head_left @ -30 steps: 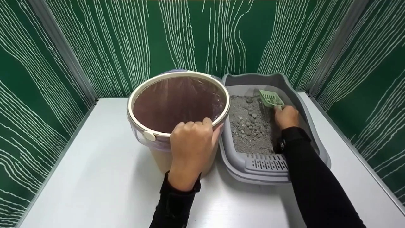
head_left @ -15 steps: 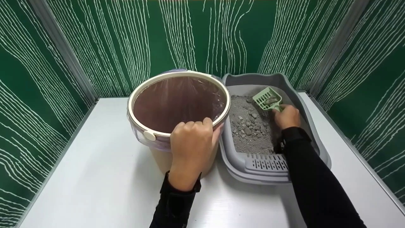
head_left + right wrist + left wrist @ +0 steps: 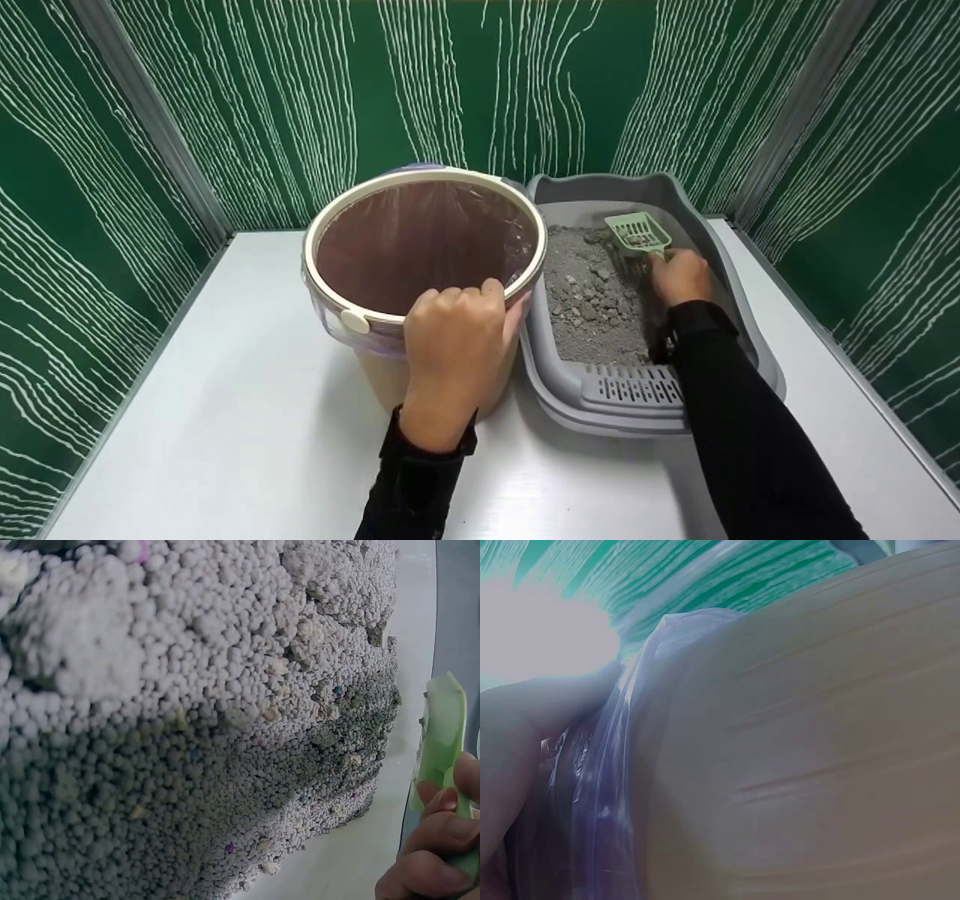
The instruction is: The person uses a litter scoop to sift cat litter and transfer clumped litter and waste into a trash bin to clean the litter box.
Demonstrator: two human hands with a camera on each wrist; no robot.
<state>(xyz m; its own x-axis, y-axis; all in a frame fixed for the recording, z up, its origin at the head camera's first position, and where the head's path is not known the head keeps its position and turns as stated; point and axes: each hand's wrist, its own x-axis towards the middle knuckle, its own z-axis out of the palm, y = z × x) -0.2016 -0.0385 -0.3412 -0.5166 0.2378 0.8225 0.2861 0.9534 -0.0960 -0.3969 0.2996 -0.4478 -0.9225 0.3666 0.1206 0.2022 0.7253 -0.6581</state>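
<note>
My left hand [image 3: 454, 345] grips the front right rim of a beige trash can [image 3: 375, 375], fingers curled over its edge. A clear purplish bag [image 3: 604, 825] lines the can and folds down outside the rim; the thumb presses on it in the left wrist view. My right hand [image 3: 681, 277] holds a green slotted litter scoop [image 3: 639, 231] by its handle, above the far part of a grey litter box [image 3: 551, 382]. Some litter lies in the scoop's head. Below it, grey granular litter [image 3: 225, 690] with several clumps [image 3: 592, 296] fills the box floor.
The can and the litter box stand side by side on a white table [image 3: 247, 420]. Green walls with white streaks [image 3: 480, 82] close in the back and sides. The box's right wall [image 3: 739, 300] rises beside my right forearm.
The right hand tilts the scoop back and forth; its head swung left and flattened, then turned partly back right. The left hand stays on the can's rim.
</note>
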